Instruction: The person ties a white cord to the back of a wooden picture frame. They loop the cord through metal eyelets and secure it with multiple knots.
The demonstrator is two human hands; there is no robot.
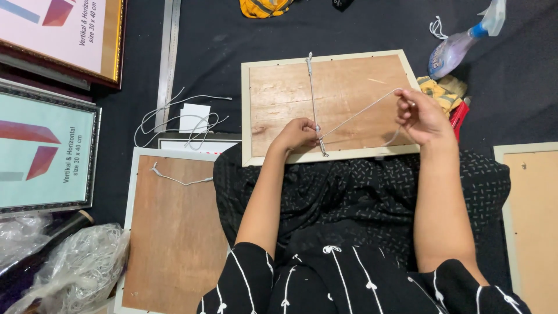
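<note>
While the cream picture frame [330, 106] lies face down across the lap, its plywood back up, the left hand [297, 134] pinches the grey hanging cord [360, 111] at the knot near the lower edge, fingers closed; the right hand [423, 116] draws the cord's free end taut, fingers closed on it. Second backed frame [173, 232], spray bottle [459, 43], steel ruler [168, 52] lie alongside, clear of the cord.
</note>
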